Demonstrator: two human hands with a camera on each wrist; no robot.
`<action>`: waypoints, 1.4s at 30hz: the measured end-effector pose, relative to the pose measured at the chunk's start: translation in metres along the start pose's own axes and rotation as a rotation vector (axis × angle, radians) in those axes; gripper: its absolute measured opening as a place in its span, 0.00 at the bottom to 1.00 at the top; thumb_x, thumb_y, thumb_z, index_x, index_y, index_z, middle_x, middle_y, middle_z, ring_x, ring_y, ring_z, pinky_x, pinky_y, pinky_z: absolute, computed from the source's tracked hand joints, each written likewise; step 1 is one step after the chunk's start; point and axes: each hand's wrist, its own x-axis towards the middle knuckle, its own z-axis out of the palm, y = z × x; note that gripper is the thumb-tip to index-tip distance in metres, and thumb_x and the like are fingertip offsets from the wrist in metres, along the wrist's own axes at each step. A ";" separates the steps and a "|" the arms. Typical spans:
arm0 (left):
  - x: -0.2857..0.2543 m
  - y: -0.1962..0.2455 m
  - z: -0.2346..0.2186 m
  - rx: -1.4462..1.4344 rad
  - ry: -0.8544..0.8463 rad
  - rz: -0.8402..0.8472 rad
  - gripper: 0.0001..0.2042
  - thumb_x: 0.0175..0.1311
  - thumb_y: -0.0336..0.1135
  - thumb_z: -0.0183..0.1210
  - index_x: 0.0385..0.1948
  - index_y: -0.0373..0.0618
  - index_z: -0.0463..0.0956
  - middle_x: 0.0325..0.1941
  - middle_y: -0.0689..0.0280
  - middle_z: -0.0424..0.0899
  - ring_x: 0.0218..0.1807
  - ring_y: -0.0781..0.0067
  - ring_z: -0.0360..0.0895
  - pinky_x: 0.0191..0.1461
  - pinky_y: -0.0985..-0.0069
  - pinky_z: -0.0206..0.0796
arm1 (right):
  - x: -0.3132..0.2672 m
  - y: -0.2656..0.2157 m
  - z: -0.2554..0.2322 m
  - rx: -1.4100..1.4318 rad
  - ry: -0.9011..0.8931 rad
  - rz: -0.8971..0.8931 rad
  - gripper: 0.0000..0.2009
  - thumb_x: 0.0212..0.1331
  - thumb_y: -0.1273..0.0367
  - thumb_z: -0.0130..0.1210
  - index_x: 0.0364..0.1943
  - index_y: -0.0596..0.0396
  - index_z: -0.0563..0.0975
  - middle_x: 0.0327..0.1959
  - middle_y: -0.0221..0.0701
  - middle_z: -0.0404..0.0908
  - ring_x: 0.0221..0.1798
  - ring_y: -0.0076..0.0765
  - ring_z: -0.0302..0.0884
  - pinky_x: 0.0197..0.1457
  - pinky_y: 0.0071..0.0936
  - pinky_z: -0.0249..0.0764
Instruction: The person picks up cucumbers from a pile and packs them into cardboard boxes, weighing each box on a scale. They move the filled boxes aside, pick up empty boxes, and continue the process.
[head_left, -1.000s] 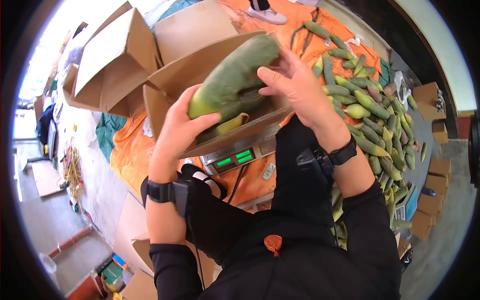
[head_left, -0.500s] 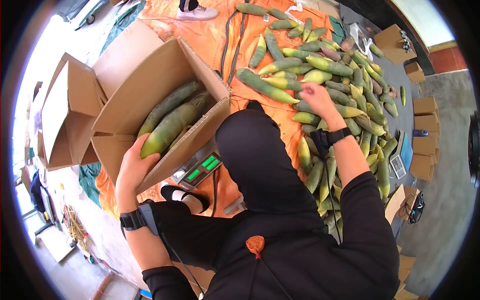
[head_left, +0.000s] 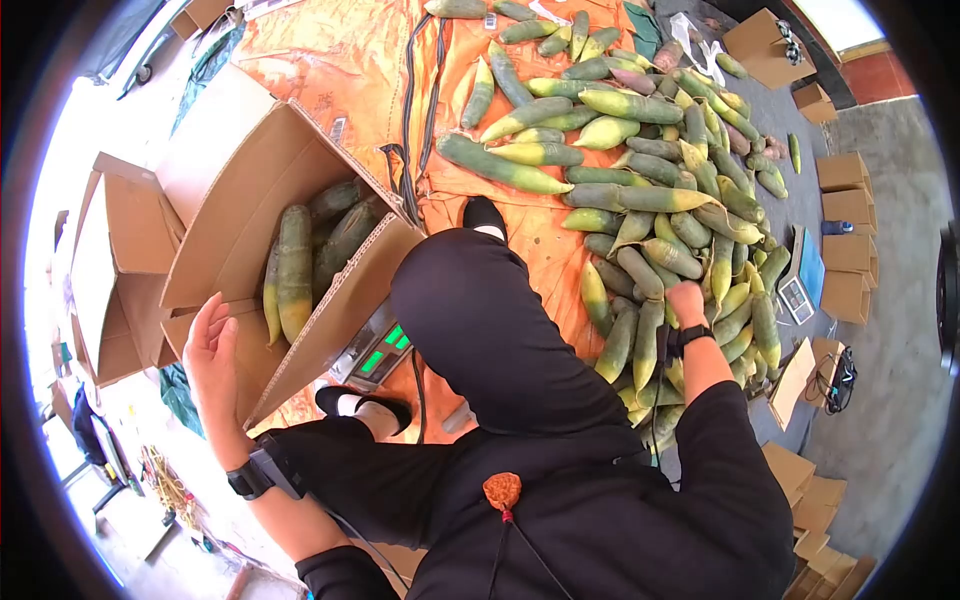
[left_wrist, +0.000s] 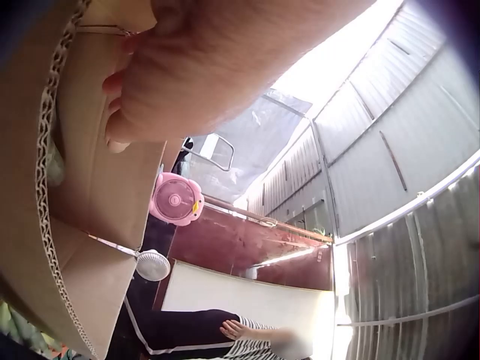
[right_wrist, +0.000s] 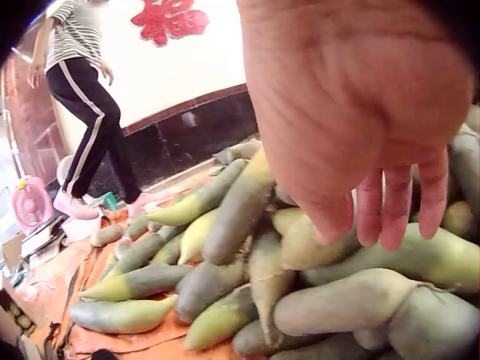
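My left hand (head_left: 212,362) is beside the near left side of an open cardboard box (head_left: 235,185), fingers loosely extended and holding nothing. Inside the box lie several green radishes (head_left: 295,262). In the left wrist view, the fingers of that hand show next to the cardboard wall (left_wrist: 97,161). Far to the right, my right hand (head_left: 687,303) is over a large heap of green radishes (head_left: 640,106). The right wrist view shows its fingers (right_wrist: 394,214) pointing down, relaxed, just over a radish (right_wrist: 427,255), with none gripped.
Under the box stands a scale with a lit green display (head_left: 372,361). The heap lies on an orange sheet (head_left: 300,55). Another open box (head_left: 145,225) stands at left, and smaller boxes (head_left: 848,255) line the right. Another person (right_wrist: 86,112) stands beyond the heap.
Both hands held a large radish over the box; it now lies inside. My left hand has let go and drawn back. My right hand has swung right and nearer over the heap.
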 end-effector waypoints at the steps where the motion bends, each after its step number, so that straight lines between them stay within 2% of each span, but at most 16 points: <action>1: -0.001 0.000 0.000 0.001 0.020 0.015 0.19 0.62 0.26 0.55 0.56 0.42 0.72 0.50 0.58 0.80 0.48 0.74 0.77 0.53 0.78 0.67 | -0.012 -0.013 0.004 0.243 -0.118 0.297 0.08 0.51 0.67 0.54 0.29 0.54 0.83 0.29 0.39 0.83 0.35 0.46 0.82 0.36 0.40 0.76; 2: 0.000 0.000 0.001 0.001 0.040 0.029 0.18 0.62 0.26 0.55 0.56 0.42 0.72 0.49 0.59 0.80 0.48 0.74 0.77 0.53 0.78 0.67 | -0.024 -0.019 0.028 0.309 -0.121 0.351 0.10 0.52 0.65 0.54 0.30 0.54 0.83 0.32 0.42 0.83 0.37 0.49 0.82 0.42 0.41 0.76; 3: 0.000 0.000 0.002 0.001 0.036 0.032 0.18 0.62 0.26 0.55 0.56 0.42 0.72 0.49 0.59 0.80 0.48 0.74 0.77 0.53 0.78 0.67 | -0.034 -0.037 -0.015 0.585 -0.242 0.638 0.14 0.53 0.60 0.56 0.32 0.57 0.83 0.34 0.46 0.82 0.39 0.53 0.81 0.47 0.43 0.75; 5: 0.001 0.000 0.003 -0.002 0.030 0.043 0.18 0.63 0.26 0.55 0.55 0.42 0.73 0.48 0.59 0.81 0.48 0.75 0.77 0.53 0.78 0.67 | -0.048 -0.058 -0.010 0.807 -0.215 0.847 0.20 0.50 0.55 0.61 0.36 0.61 0.82 0.37 0.50 0.82 0.42 0.55 0.80 0.49 0.44 0.73; 9: 0.003 0.000 0.004 0.008 -0.001 0.043 0.18 0.63 0.27 0.55 0.55 0.42 0.73 0.48 0.59 0.81 0.48 0.74 0.77 0.53 0.77 0.67 | -0.055 -0.086 -0.043 0.946 -0.269 0.877 0.35 0.43 0.48 0.66 0.49 0.63 0.73 0.50 0.50 0.77 0.55 0.52 0.75 0.57 0.42 0.70; 11: 0.002 0.003 0.005 0.037 -0.003 0.044 0.18 0.63 0.26 0.55 0.55 0.42 0.73 0.48 0.59 0.81 0.48 0.74 0.77 0.53 0.78 0.68 | -0.052 -0.094 -0.062 0.731 -0.416 0.900 0.43 0.38 0.50 0.70 0.57 0.59 0.66 0.57 0.48 0.71 0.61 0.52 0.68 0.60 0.40 0.69; 12: 0.001 0.002 0.005 0.032 0.002 0.045 0.18 0.63 0.26 0.55 0.55 0.42 0.73 0.48 0.59 0.81 0.48 0.74 0.77 0.53 0.78 0.68 | -0.050 -0.091 -0.064 0.743 -0.483 0.908 0.44 0.36 0.53 0.72 0.59 0.58 0.64 0.60 0.47 0.66 0.64 0.53 0.63 0.63 0.41 0.68; 16: -0.002 0.003 0.003 0.028 -0.023 0.056 0.19 0.63 0.25 0.55 0.56 0.43 0.72 0.49 0.59 0.80 0.47 0.74 0.77 0.53 0.78 0.69 | -0.052 -0.097 -0.076 0.752 -0.434 0.954 0.45 0.34 0.55 0.73 0.59 0.60 0.65 0.60 0.48 0.68 0.64 0.52 0.65 0.64 0.41 0.67; 23: -0.006 0.002 0.000 -0.034 -0.018 0.098 0.18 0.63 0.26 0.55 0.56 0.42 0.72 0.48 0.59 0.81 0.46 0.75 0.78 0.51 0.79 0.69 | -0.052 -0.100 -0.095 0.744 -0.317 0.632 0.43 0.33 0.59 0.72 0.58 0.57 0.64 0.58 0.44 0.66 0.62 0.55 0.63 0.63 0.42 0.67; 25: -0.008 0.004 -0.001 -0.035 -0.018 0.104 0.18 0.63 0.26 0.55 0.56 0.42 0.72 0.47 0.60 0.81 0.46 0.75 0.78 0.51 0.79 0.69 | -0.045 -0.106 -0.120 0.773 -0.147 0.462 0.44 0.32 0.61 0.72 0.59 0.61 0.64 0.57 0.47 0.68 0.60 0.55 0.65 0.62 0.40 0.66; 27: -0.010 0.005 -0.002 -0.031 -0.015 0.111 0.18 0.62 0.26 0.56 0.55 0.42 0.73 0.47 0.60 0.81 0.45 0.76 0.77 0.50 0.79 0.69 | -0.032 -0.110 -0.153 0.777 -0.077 0.442 0.43 0.31 0.63 0.71 0.58 0.62 0.65 0.55 0.48 0.69 0.59 0.56 0.65 0.62 0.42 0.66; 29: -0.011 0.003 -0.006 -0.077 -0.012 0.124 0.18 0.62 0.26 0.55 0.55 0.42 0.73 0.46 0.60 0.81 0.44 0.76 0.77 0.50 0.79 0.69 | -0.010 -0.111 -0.183 0.808 0.215 0.359 0.41 0.31 0.64 0.71 0.57 0.57 0.65 0.55 0.42 0.67 0.58 0.55 0.65 0.60 0.44 0.67; 33: -0.013 0.005 -0.009 -0.178 -0.005 0.115 0.18 0.63 0.26 0.56 0.55 0.42 0.73 0.46 0.62 0.81 0.44 0.81 0.76 0.49 0.84 0.67 | 0.027 -0.108 -0.290 1.021 0.628 0.088 0.38 0.34 0.69 0.70 0.56 0.58 0.65 0.53 0.42 0.69 0.58 0.49 0.66 0.61 0.41 0.67; 35: -0.014 0.008 -0.010 -0.194 0.019 0.148 0.18 0.62 0.27 0.57 0.55 0.42 0.73 0.46 0.63 0.81 0.44 0.81 0.76 0.49 0.83 0.67 | 0.033 -0.120 -0.357 1.504 0.700 -0.044 0.34 0.39 0.73 0.70 0.54 0.58 0.66 0.52 0.38 0.72 0.55 0.40 0.72 0.59 0.36 0.70; 38: -0.016 0.010 -0.012 -0.258 0.069 0.189 0.18 0.61 0.27 0.58 0.54 0.42 0.74 0.46 0.62 0.82 0.43 0.78 0.77 0.48 0.78 0.70 | 0.021 -0.146 -0.455 1.795 0.714 -0.313 0.28 0.46 0.76 0.68 0.53 0.58 0.69 0.49 0.33 0.77 0.50 0.32 0.77 0.54 0.29 0.74; 42: -0.019 0.020 -0.013 -0.322 0.086 0.253 0.22 0.59 0.27 0.59 0.57 0.46 0.71 0.50 0.62 0.80 0.48 0.76 0.76 0.50 0.78 0.69 | 0.002 -0.203 -0.533 2.027 0.579 -0.615 0.23 0.46 0.77 0.67 0.50 0.58 0.73 0.46 0.32 0.79 0.48 0.29 0.78 0.53 0.27 0.74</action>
